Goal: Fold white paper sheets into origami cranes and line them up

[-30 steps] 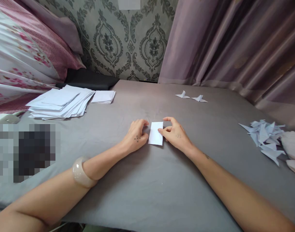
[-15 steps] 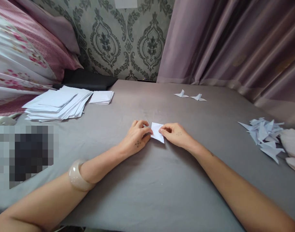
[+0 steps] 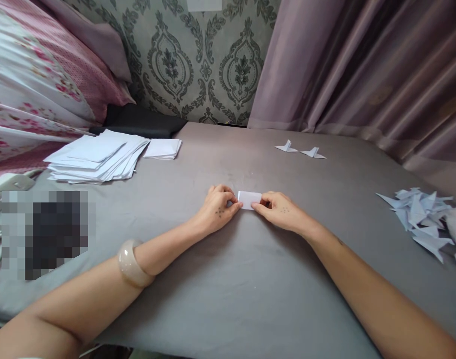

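Left hand [image 3: 221, 208] and right hand [image 3: 282, 212] pinch folded paper [image 3: 250, 198] at eight and four o'clock; probably light, crisp, best edge-held.

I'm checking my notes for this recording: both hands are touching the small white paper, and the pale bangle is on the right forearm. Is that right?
Not quite: the head view shows the pale bangle on the left forearm. The left hand and right hand are indeed both touching the small white paper.
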Available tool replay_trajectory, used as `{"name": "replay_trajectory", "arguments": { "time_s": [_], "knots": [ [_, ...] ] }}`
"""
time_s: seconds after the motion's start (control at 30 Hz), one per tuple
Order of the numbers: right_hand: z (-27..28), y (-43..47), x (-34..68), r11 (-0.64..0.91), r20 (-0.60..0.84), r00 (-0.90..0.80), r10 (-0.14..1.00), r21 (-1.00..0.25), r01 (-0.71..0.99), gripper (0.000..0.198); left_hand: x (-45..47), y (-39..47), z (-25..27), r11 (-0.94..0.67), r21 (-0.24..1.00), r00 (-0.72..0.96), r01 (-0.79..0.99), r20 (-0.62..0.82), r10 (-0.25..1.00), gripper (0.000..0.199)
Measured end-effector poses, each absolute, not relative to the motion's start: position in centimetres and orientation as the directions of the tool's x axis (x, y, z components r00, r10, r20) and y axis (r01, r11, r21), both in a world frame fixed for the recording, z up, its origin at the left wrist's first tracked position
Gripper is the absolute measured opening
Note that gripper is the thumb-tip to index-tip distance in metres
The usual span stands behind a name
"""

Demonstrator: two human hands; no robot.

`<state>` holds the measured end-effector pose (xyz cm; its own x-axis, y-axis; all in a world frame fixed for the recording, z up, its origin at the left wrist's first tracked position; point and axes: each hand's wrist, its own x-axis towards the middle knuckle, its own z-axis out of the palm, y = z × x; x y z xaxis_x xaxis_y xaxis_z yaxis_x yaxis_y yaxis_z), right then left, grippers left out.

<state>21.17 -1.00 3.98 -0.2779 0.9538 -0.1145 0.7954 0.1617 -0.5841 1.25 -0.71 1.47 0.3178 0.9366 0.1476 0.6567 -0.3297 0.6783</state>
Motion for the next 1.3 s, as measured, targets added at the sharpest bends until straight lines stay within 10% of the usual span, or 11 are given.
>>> {"name": "replay_trajectory", "arguments": {
  "time_s": [0.7, 0.93, 1.3],
  "knots": [
    [3.1, -0.7, 21.0, 0.091, -0.052, -0.134, 0.990, -0.495, 0.864, 0.021, 1.2, -0.7, 0.9, -0.504, 0.516, 0.422, 0.693, 0.276, 0.863, 0.014],
    [3.1, -1.2, 21.2, 0.292, 0.076, -0.293, 0.953, -0.486, 0.824, 0.014, 0.9, -1.5, 1.8, -0.710, 0.224, 0.675, 0.667, 0.220, 0.704, 0.031],
    [3.4, -1.4, 21.2, 0.462, 0.097, -0.458, 0.884, -0.327, 0.824, 0.035, 0.5, -1.2, 2.0, -0.711, 0.210, 0.664, 0.671, 0.255, 0.703, 0.029]
  ]
}}
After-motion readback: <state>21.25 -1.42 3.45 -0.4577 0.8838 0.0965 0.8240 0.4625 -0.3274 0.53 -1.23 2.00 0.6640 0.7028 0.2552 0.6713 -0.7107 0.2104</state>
